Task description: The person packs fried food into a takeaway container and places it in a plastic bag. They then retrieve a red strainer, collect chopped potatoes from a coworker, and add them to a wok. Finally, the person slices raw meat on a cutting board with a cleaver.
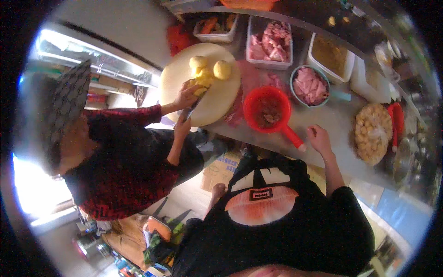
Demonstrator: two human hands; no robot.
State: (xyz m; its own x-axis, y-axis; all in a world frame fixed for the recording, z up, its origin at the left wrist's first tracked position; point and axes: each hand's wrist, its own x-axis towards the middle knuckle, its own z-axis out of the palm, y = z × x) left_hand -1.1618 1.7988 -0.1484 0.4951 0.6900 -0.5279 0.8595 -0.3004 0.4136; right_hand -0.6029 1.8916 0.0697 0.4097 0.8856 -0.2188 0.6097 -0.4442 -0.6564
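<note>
My right hand (319, 137) rests at the counter's front edge, fingers curled loosely with nothing visible in them, just right of the handle of a red plastic colander (267, 110). The colander holds brownish, wet-looking food. Low beside my body hangs my left hand (218, 189), partly cut off by my black shirt, its fingers unclear. Behind the colander stand a teal-rimmed bowl of raw meat (309, 86) and a clear plastic tub of raw meat pieces (270, 45). More reddish meat (238, 107) lies on the counter left of the colander.
At left, a co-worker's hands (185, 104) cut peeled yellow potatoes (222, 70) with a knife (192, 108) on a round cutting board (173, 79). A bag of pale chunks (373, 133) lies right, beside a red ladle-like tool (397, 121). A cardboard box (216, 173) sits below the counter.
</note>
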